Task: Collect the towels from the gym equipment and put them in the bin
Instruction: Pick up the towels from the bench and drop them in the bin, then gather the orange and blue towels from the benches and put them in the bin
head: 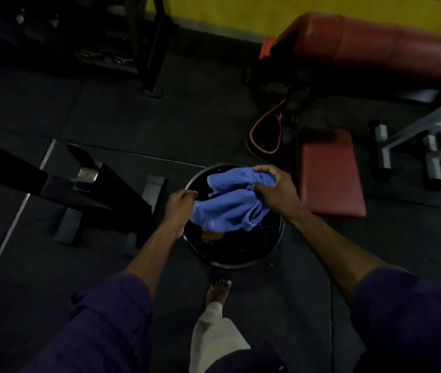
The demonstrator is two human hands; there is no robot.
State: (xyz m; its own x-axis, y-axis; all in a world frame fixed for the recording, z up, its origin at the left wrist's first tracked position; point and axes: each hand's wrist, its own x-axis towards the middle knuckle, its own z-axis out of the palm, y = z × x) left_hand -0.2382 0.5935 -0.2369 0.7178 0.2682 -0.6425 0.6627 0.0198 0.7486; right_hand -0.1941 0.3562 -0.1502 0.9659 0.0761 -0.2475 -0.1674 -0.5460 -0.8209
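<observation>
A blue towel [227,203] hangs bunched over the mouth of a round black mesh bin [270,238] on the dark gym floor. My right hand [274,191] grips the towel's right end, fingers curled round the cloth. At the towel's left edge, my left hand [179,208] pinches the fabric. Something brown [211,235] lies inside the bin under the towel; what it is I cannot tell.
A red padded bench [380,47] stands at the back right, with a red seat pad [329,173] just right of the bin. A black machine frame [79,181] is to the left. A red band loop [266,133] lies beyond the bin. My bare foot [218,290] stands before it.
</observation>
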